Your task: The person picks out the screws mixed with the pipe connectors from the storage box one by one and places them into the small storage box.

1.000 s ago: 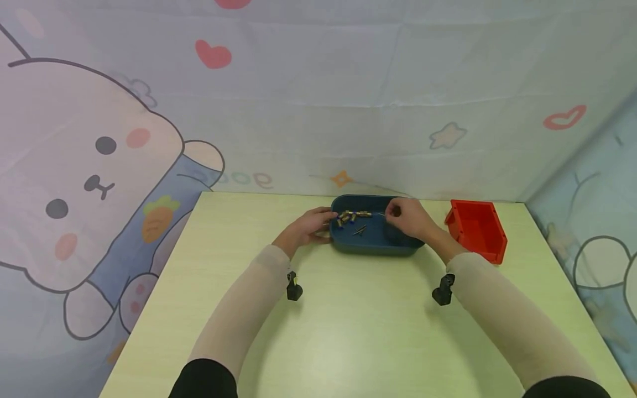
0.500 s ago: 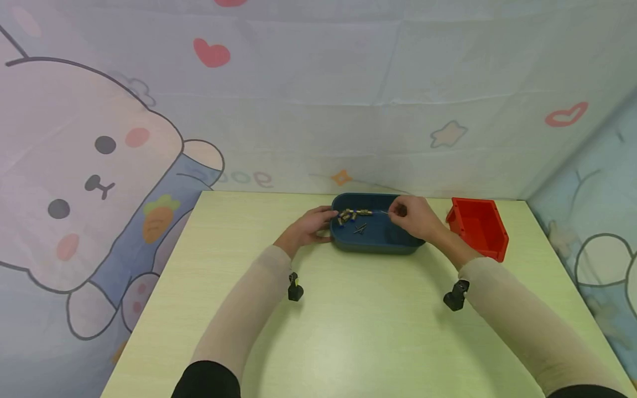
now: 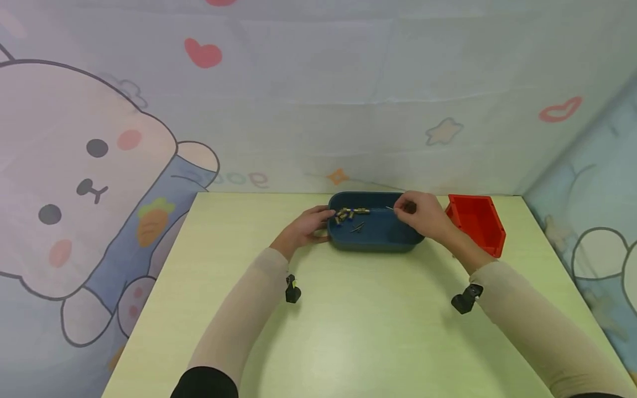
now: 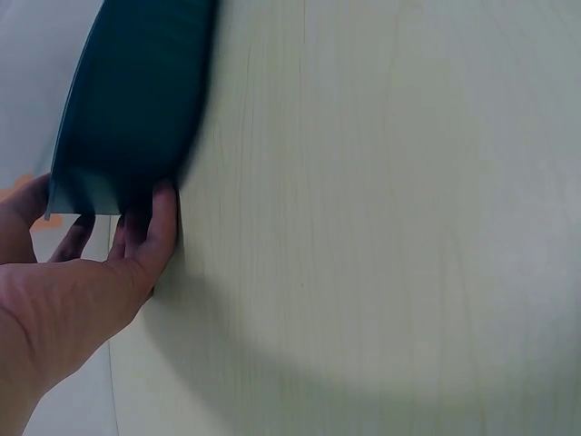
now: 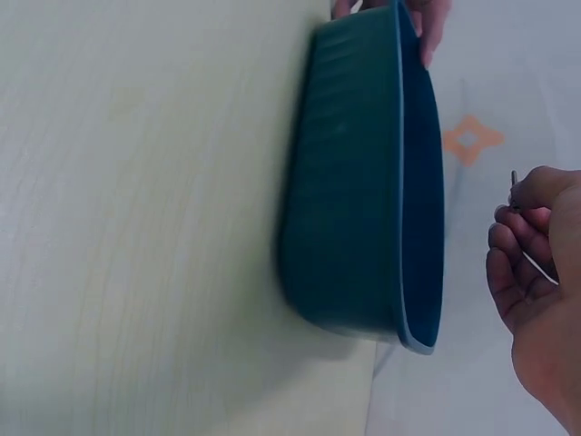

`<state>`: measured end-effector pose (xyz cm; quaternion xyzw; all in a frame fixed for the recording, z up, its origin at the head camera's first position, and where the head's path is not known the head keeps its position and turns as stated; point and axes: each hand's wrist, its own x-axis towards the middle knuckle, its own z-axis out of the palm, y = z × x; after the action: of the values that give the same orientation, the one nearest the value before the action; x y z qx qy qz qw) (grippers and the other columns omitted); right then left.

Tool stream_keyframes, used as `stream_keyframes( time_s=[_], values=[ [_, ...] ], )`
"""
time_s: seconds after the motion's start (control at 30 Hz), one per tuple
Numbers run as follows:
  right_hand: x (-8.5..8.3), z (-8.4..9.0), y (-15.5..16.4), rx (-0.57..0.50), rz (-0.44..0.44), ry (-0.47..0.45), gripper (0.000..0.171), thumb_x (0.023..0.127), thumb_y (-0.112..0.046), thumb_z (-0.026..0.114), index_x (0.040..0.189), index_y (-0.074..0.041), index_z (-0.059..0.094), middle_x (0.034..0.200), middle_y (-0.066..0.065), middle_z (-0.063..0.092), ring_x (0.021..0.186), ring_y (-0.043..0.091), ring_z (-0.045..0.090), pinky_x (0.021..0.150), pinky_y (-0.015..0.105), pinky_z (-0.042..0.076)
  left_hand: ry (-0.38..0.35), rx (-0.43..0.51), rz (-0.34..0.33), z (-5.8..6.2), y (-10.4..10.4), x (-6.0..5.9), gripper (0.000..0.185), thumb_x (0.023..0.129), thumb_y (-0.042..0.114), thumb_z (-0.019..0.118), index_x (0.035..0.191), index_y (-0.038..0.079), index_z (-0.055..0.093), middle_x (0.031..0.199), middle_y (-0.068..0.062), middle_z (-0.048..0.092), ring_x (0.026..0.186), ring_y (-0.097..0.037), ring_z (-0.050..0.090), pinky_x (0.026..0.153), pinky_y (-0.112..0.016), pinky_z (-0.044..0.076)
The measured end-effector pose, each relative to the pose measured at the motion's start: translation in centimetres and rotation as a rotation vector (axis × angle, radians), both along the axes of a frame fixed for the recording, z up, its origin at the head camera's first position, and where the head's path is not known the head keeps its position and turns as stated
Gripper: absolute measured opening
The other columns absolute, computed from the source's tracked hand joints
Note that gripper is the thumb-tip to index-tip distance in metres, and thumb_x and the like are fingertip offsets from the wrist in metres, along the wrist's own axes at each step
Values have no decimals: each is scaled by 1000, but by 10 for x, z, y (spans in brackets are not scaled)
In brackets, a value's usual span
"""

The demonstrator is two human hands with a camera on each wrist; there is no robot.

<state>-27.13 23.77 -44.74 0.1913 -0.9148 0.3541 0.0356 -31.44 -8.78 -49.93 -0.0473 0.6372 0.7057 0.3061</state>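
So the left hand (image 3: 304, 226) has its fingers curled around the left end of a dark blue oval tray (image 3: 393, 239), holding it against the pale wooden tabletop (image 3: 348, 320). In the left wrist view you can see the fingertips (image 4: 162, 204) pressed right up against the tray wall. The right hand (image 3: 423, 214) is up over the right side of the tray, pinching a thin metal nail (image 3: 390, 208) between thumb and fingertips; it pokes out to the left, above the tray's inside. The right wrist view shows the same pinch, with the nail end sticking out past the curled fingers (image 5: 516, 238).

Inside the tray there's a small pile of brass-coloured bits (image 3: 350, 213) near the left end, some with blue on them, plus a couple of dark screws (image 3: 357, 228) lying just beside them. Too small to say exactly what the brass bits are. A red plastic bin (image 3: 476, 223) sits just to the right of the tray, near the right hand.
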Motion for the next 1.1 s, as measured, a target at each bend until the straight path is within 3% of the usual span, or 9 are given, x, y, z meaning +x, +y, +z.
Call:
stream_keyframes(
  time_s=[0.33, 0.67, 0.97, 1.1],
  values=[
    [19, 1, 26, -49, -49, 47, 4, 101, -7, 72, 103, -4, 74, 96, 8, 74, 84, 23, 65, 75, 14, 51, 4, 4, -2, 2, 4, 3, 58, 112, 28, 59, 164, 14, 39, 159, -16, 48, 147, -30, 47, 111, -54, 50],
    [37, 7, 58, -43, -140, 70, 7, 102, -12, 73, 104, -6, 75, 95, 8, 73, 84, 23, 65, 73, 9, 50, -5, 14, -9, 0, 12, 2, 56, 112, 28, 59, 163, 15, 41, 158, -15, 50, 146, -29, 48, 110, -52, 51],
    [44, 9, 80, -41, -188, 162, 4, 99, -11, 77, 100, -8, 76, 89, 6, 74, 76, 6, 64, 70, 9, 48, -12, 7, 4, -1, 12, 3, 56, 112, 29, 59, 163, 16, 41, 157, -14, 51, 146, -29, 49, 110, -51, 52],
    [45, 8, 89, -66, -204, 162, 4, 98, -9, 76, 99, -5, 75, 86, 6, 74, 73, 2, 64, 68, 10, 48, -16, 8, 2, 0, 12, 3, 57, 112, 29, 59, 164, 16, 40, 157, -13, 51, 146, -29, 49, 110, -51, 52]
  ],
)
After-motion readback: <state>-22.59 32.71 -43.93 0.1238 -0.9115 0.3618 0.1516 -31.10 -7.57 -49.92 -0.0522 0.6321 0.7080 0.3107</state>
